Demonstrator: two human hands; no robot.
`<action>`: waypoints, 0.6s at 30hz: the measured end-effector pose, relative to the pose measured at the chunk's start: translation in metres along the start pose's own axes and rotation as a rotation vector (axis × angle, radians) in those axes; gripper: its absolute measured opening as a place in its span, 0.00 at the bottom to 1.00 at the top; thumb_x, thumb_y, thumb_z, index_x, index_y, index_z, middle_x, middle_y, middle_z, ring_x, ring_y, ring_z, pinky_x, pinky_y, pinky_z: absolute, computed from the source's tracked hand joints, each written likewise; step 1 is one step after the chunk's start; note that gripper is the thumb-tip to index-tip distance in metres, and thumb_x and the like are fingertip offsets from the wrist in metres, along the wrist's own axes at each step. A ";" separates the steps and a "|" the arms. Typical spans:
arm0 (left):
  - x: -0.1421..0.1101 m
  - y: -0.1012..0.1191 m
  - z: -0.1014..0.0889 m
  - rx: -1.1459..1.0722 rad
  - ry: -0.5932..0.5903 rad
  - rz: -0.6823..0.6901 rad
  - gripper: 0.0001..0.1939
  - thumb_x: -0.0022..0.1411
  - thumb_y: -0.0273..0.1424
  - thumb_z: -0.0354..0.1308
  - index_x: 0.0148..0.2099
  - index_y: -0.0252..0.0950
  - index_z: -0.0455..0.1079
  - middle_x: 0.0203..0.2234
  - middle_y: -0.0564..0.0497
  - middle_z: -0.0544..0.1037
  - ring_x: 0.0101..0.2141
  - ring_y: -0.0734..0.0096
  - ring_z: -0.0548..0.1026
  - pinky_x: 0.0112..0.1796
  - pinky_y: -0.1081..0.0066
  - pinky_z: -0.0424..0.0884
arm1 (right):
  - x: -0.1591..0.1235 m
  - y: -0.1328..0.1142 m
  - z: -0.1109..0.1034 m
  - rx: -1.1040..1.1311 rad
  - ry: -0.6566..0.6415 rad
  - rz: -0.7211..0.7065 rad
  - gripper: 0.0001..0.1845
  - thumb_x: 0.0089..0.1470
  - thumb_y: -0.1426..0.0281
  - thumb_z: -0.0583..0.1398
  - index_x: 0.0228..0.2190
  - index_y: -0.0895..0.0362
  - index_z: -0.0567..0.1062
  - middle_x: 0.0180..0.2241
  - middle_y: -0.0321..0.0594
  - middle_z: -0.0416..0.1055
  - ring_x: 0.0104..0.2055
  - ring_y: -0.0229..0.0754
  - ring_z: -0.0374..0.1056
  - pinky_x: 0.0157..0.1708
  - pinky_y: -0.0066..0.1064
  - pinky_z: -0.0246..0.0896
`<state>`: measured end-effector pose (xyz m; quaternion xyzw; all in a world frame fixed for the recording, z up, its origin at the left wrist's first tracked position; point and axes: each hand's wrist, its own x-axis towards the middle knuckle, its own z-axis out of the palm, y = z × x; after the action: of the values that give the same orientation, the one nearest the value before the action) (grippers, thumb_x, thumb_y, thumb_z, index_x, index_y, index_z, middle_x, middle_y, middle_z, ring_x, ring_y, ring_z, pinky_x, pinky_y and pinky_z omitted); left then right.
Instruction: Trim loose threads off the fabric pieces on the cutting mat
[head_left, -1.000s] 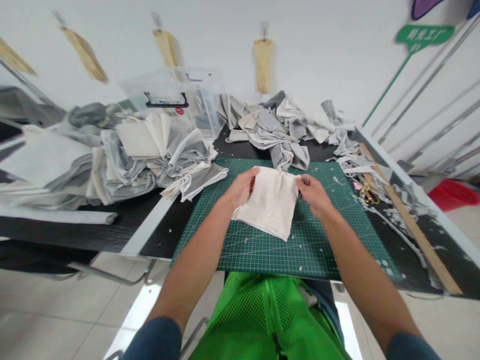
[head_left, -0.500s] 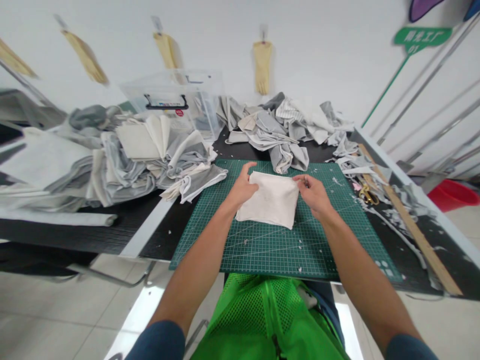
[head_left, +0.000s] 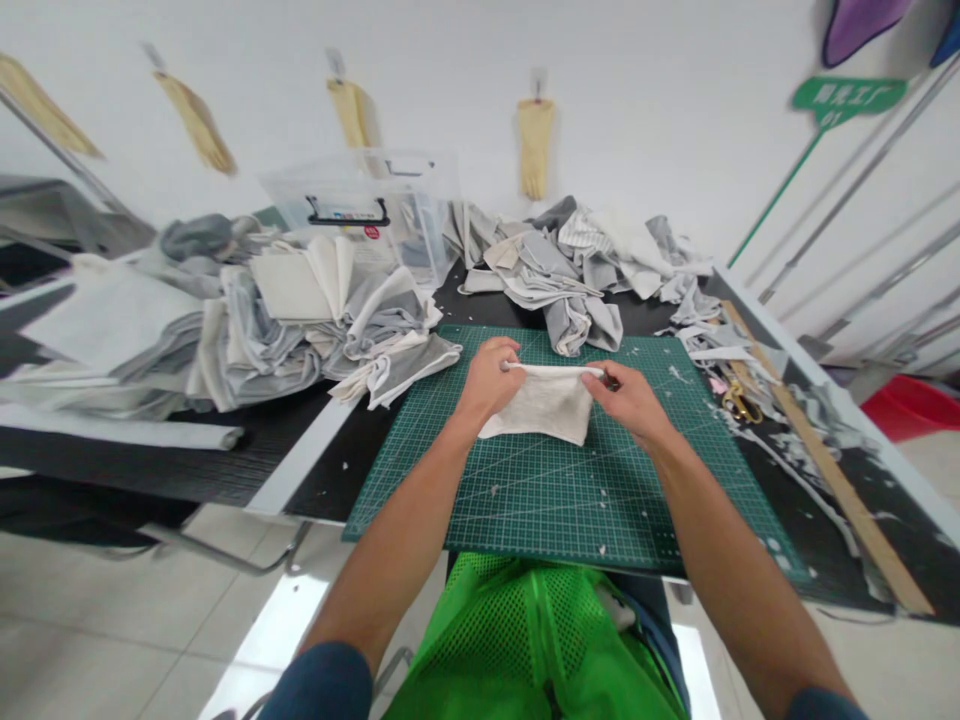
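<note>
A cream-coloured piece of cloth (head_left: 541,408) is held over the green cutting mat (head_left: 525,500). My left hand (head_left: 491,380) is closed on its upper left corner, thumb pointing inward along the top edge. At the upper right corner, my right hand (head_left: 626,398) pinches the cloth between thumb and fingers. Between the two hands the top edge runs straight and looks rolled or folded over. The lower part of the cloth hangs toward me, its bottom edge near or on the mat.
Heaps of grey and cream cloth (head_left: 247,320) lie at the left, with more cloth (head_left: 555,265) behind the mat. A clear plastic box (head_left: 442,235) stands at the back. On the right are gold-handled scissors (head_left: 741,403), scraps, and a wooden strip (head_left: 832,465).
My left hand has closed on the cloth's upper left corner. The top edge is now raised and rolled or folded over, and less of the cloth's face shows. The view has shifted slightly.
</note>
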<state>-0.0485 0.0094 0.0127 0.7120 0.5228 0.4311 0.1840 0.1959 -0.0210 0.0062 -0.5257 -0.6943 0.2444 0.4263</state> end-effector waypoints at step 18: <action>0.004 -0.009 -0.020 0.585 0.141 -0.153 0.17 0.63 0.23 0.49 0.51 0.36 0.74 0.54 0.36 0.71 0.58 0.44 0.64 0.56 0.48 0.61 | 0.090 -0.023 0.145 0.302 -0.163 0.291 0.13 0.56 0.57 0.60 0.29 0.53 0.69 0.21 0.33 0.66 0.26 0.41 0.62 0.30 0.31 0.61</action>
<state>-0.0701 0.0123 0.0190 0.6618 0.6882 0.2955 -0.0334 0.0530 0.0716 -0.0211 -0.5291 -0.5987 0.4464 0.4029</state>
